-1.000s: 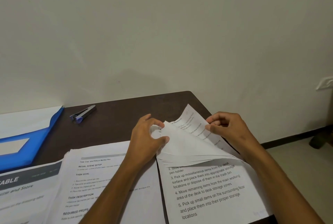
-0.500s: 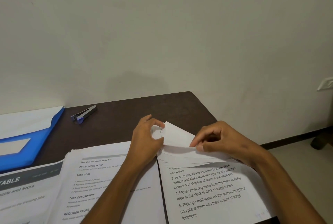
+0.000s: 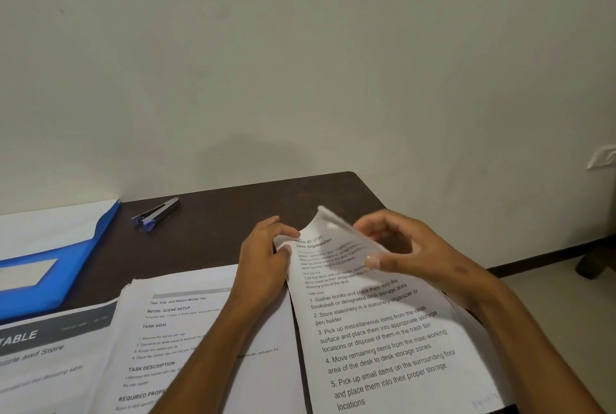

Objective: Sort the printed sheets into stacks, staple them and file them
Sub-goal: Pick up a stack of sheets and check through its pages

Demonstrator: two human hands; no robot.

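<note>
The right stack [image 3: 383, 340] lies at the desk's [image 3: 216, 213] right edge. The left hand [image 3: 263, 263] pinches its top left corner. The right hand [image 3: 410, 253], fingers curled, bends the top right corner up. Paper is thin and floppy; hold it by the corners.
</note>
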